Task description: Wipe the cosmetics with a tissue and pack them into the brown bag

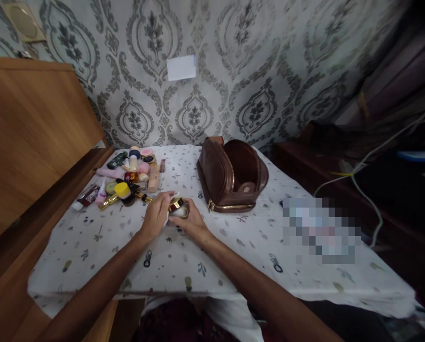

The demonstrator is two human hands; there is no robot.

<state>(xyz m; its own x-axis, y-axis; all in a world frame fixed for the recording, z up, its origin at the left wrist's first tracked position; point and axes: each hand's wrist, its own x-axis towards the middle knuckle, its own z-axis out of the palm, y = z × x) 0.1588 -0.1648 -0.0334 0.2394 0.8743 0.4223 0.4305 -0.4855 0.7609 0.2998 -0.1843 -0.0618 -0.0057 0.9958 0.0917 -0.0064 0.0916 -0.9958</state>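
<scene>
Near the middle of the table, my right hand (191, 219) grips a small jar (177, 205) with a shiny gold and dark lid and a pale body. On the jar's left side, my left hand (157, 213) is closed on a white cloth or tissue (167, 217), of which only a thin edge shows. A brown bag (216, 175) stands open to the right and behind my hands, its dark inside facing up and forward. Several cosmetics lie in a group to the left, among them a yellow-topped jar (122, 191) and a peach tube (154, 179).
The table has a white patterned cloth (205, 256). A wooden cabinet (37, 142) borders it on the left. A pixelated object (321, 230) lies at the right, beside a pale cable (372, 204). The patterned wall (194, 109) stands behind.
</scene>
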